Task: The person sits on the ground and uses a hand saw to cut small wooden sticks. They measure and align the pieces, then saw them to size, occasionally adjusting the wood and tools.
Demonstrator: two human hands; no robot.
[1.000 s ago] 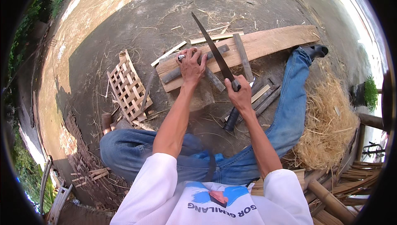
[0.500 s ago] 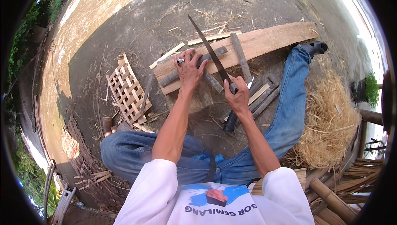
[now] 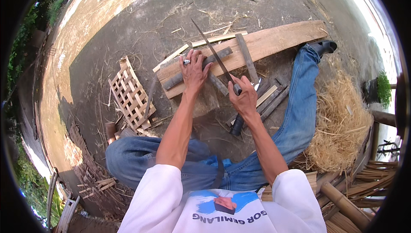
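Observation:
My right hand [image 3: 244, 98] is closed around the handle of a handsaw [image 3: 210, 46]. Its long dark blade tapers to a point at the far end and crosses a dark weathered wooden stick [image 3: 174, 80]. That stick lies on a thick brown plank [image 3: 284, 36], and my left hand [image 3: 195, 72] presses it down with the fingers wrapped over it, left of the blade. A ring shows on that hand. Another grey stick [image 3: 247, 57] lies across the plank to the right. A knife with a black handle [image 3: 236, 125] rests on the ground below my right hand.
A woven slat panel [image 3: 130, 94] lies at the left. Several loose dark sticks [image 3: 274, 102] sit beside my outstretched leg [image 3: 299, 92]. Pale shavings [image 3: 340, 126] are heaped at the right. Bamboo poles [image 3: 344, 205] stand at lower right.
The saw and my right hand have shifted slightly, with the handle drawn a little up and left and the blade tip a little lower. My left hand keeps its hold on the stick.

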